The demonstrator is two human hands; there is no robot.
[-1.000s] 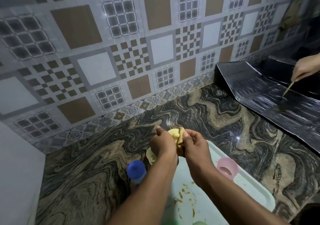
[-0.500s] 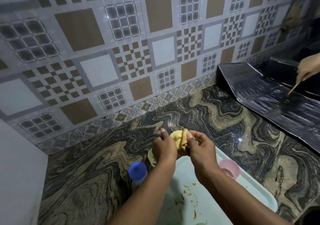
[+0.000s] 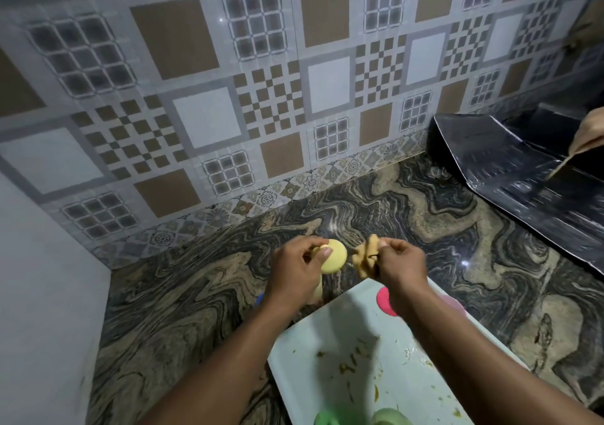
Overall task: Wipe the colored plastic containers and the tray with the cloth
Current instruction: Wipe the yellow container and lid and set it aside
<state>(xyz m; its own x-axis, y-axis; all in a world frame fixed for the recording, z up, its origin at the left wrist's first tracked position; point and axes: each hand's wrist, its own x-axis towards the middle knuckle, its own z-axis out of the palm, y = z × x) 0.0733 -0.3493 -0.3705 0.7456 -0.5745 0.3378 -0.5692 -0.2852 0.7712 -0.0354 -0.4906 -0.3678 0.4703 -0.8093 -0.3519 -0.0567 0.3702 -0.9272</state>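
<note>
Head: left hand [image 3: 294,274] pinches yellow disc [image 3: 335,257] (facing camera); right hand [image 3: 402,267], cloth [image 3: 364,259]

A stone countertop [image 3: 196,293] swirled in black, grey and tan runs back to the tiled wall and ends at a plain white side wall on the left. A pale tray [image 3: 330,336] lies on it at a slant, smeared with yellowish residue. Just beside the tray's far left corner a blue plastic piece [image 3: 259,298] shows, mostly hidden. Well apart at the far right lies a dark glossy sheet [image 3: 523,202], its back edge bent upward.
</note>
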